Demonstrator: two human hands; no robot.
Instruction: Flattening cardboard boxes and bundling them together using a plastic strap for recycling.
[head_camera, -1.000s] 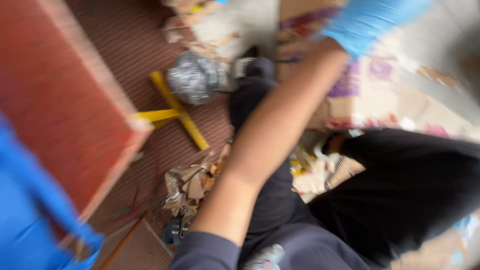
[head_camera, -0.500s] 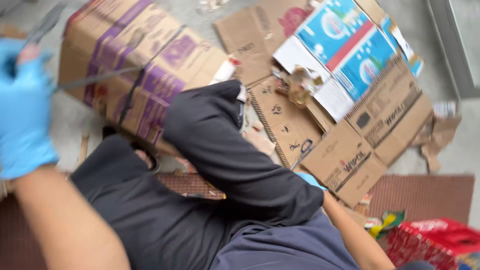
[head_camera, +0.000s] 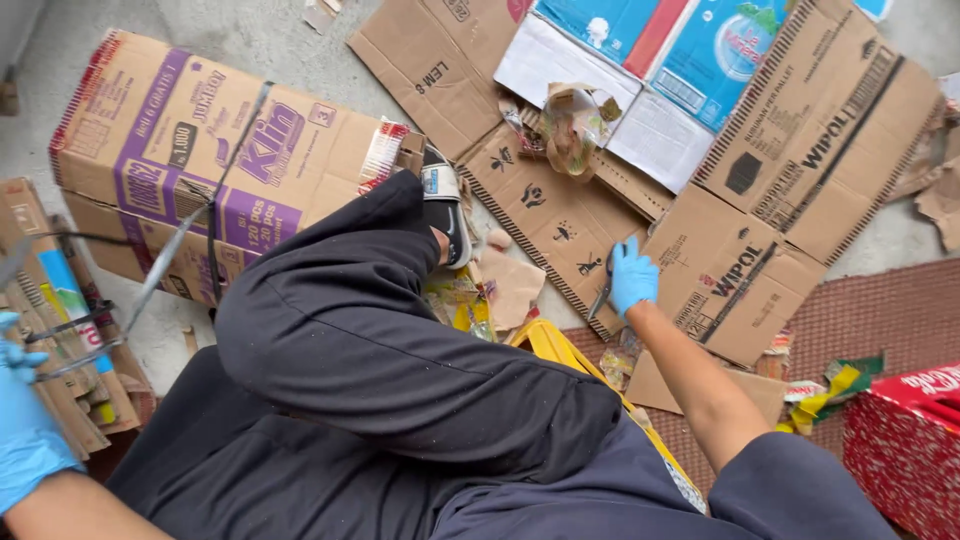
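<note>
The left hand (head_camera: 25, 430), in a blue glove, is closed on a dark strap (head_camera: 150, 280) that runs up across the tied cardboard box (head_camera: 210, 160) on the floor's left side. The right hand (head_camera: 632, 278), also gloved, grips a small dark tool (head_camera: 603, 292) over the flattened cardboard (head_camera: 740, 270) lying mid-floor.

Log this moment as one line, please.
left hand: holds strap round cardboard box | right hand: grips scissors on flattened carton

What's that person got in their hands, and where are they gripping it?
The right hand grips a dark tool, seemingly by its handle. The left hand holds a grey strap near its end.
</note>
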